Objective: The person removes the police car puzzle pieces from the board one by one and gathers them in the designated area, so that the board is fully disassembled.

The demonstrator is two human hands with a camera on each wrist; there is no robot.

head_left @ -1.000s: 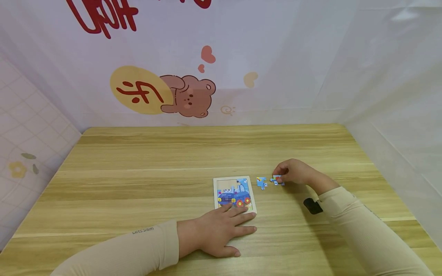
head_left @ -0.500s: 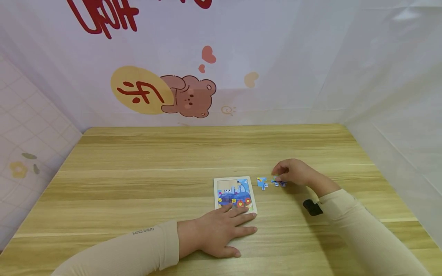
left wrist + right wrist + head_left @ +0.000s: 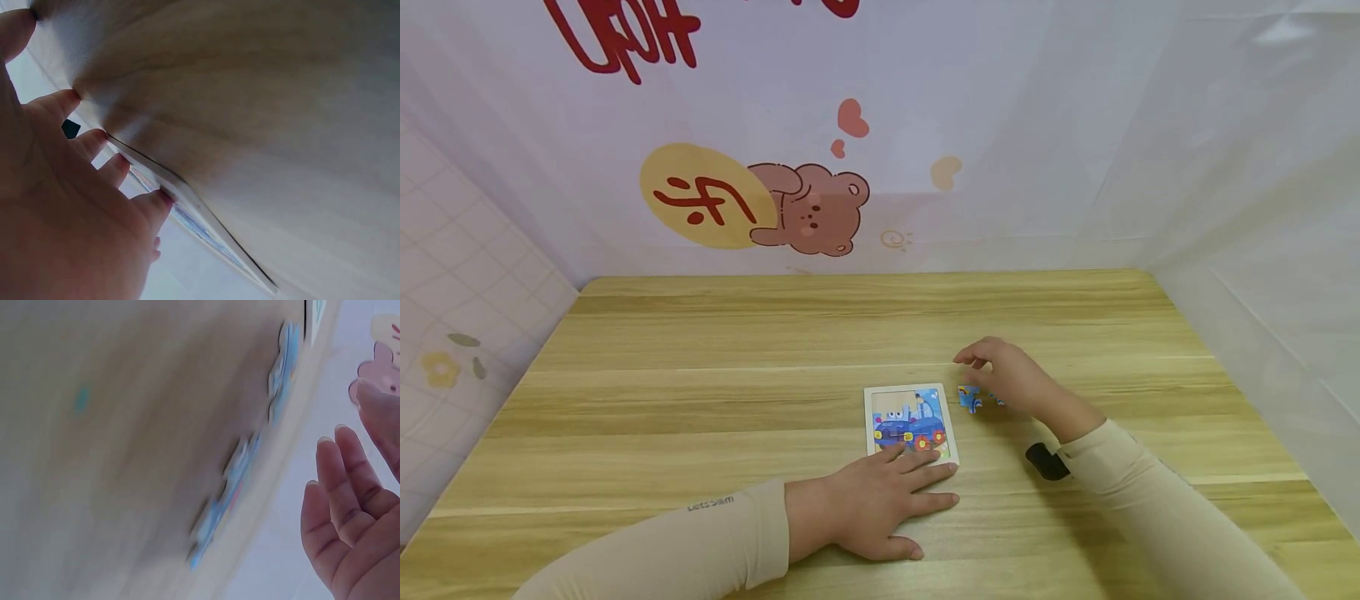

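Note:
My left hand (image 3: 883,508) lies flat with spread fingers, its fingertips on the near edge of a jigsaw puzzle tray (image 3: 954,437). A blue tractor-like vehicle with eyes is pictured in the tray, and bare wood shows at its upper left. To the right of the tray, one blue puzzle piece (image 3: 967,400) lies on the table. A second puzzle piece (image 3: 228,494) lies beside it, mostly covered by my right hand (image 3: 1011,375) in the head view. That hand hovers over the two pieces with loosely bent fingers and nothing between them, as the right wrist view shows.
The wooden table (image 3: 737,333) meets a white backdrop (image 3: 1015,125) printed with a bear and red lettering. White sheets flank both sides. A small black device (image 3: 1047,462) sits at the right sleeve cuff.
My right hand has left the farther puzzle piece, risen and shifted left above the nearer one, its fingers loosening. The left hand and the tray stay where they were.

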